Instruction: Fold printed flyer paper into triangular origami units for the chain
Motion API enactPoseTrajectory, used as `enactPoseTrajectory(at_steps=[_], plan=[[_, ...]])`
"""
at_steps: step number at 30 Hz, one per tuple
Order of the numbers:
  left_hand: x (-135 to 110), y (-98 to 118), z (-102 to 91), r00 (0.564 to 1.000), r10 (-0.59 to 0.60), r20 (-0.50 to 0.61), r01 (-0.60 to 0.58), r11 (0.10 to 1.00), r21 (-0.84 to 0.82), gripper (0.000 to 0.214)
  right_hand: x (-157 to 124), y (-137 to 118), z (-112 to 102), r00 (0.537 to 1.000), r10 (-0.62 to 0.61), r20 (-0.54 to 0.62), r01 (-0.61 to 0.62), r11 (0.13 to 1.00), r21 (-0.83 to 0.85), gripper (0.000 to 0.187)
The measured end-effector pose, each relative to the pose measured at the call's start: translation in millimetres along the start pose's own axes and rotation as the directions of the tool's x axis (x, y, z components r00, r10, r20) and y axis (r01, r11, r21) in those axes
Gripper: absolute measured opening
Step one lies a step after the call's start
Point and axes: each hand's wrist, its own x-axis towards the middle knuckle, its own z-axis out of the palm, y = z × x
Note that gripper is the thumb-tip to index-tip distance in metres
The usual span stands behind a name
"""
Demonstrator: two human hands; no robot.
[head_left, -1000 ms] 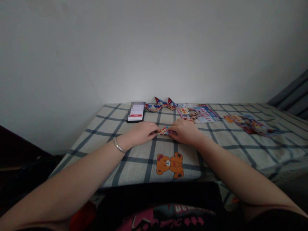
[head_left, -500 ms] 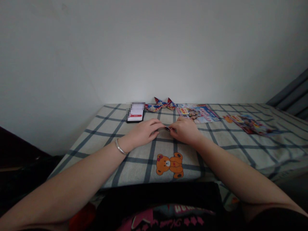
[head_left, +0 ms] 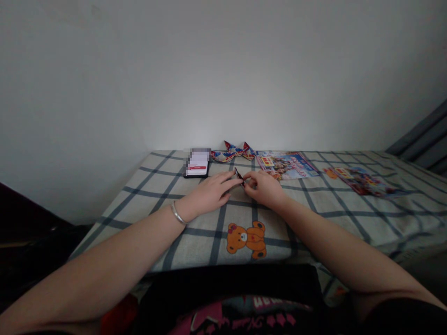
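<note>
A small, dark-edged folded piece of paper (head_left: 239, 175) stands tilted between my two hands over the checked cloth. My right hand (head_left: 268, 189) pinches its near end between thumb and fingers. On the other side, my left hand (head_left: 213, 190) lies low with its fingers stretched out and apart, and the fingertips touch the paper. A silver bangle (head_left: 178, 213) circles the left wrist. The underside of the paper and part of the fingertips are hidden.
A phone (head_left: 197, 170) with a lit screen lies behind my left hand. Beside it, a folded colourful paper strip (head_left: 233, 152) rests near the wall. Two printed leaflets, one nearer (head_left: 291, 165) and one further right (head_left: 370, 180), lie on the checked cloth (head_left: 195, 246).
The folded paper has turned from nearly flat to a steeper tilt, its far end now pointing up and left. The left fingers have spread and moved slightly right.
</note>
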Motion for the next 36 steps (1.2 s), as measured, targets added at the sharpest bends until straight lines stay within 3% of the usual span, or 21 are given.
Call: enactPoseTrajectory(at_steps=[6, 12, 20, 25, 31, 36], plan=[[0.7, -3.1, 1.2, 0.999, 0.047, -0.014, -0.048, 0.998, -0.049, 0.042, 4.3, 8.8, 1.8, 0.997, 0.054, 0.061, -0.063, 0.987, 0.151, 0.036], [1.0, -4.2, -2.9, 0.996, 0.082, 0.026, -0.081, 0.995, -0.05, 0.031, 6.6, 19.0, -1.0, 0.998, -0.061, -0.006, 0.061, 0.997, 0.045, 0.03], [1.6, -3.5, -6.5, 0.992, 0.107, 0.072, -0.101, 0.991, -0.091, 0.031, 6.9, 23.1, -2.2, 0.999, -0.044, -0.029, 0.045, 0.998, 0.049, 0.026], [2.0, -2.3, -8.1, 0.984, 0.134, 0.119, -0.11, 0.976, -0.187, 0.026, 4.6, 23.6, -7.2, 0.989, -0.146, -0.029, 0.146, 0.989, -0.02, 0.022], [0.9, 0.5, -7.6, 0.992, 0.04, 0.122, -0.012, 0.975, -0.22, 0.049, 3.6, 26.1, -13.6, 0.967, -0.252, 0.025, 0.253, 0.959, -0.128, 0.023], [1.8, 0.5, -7.6, 0.986, 0.089, 0.139, -0.054, 0.97, -0.235, 0.052, 2.4, 27.7, -15.6, 0.957, -0.282, 0.074, 0.291, 0.939, -0.185, 0.025]])
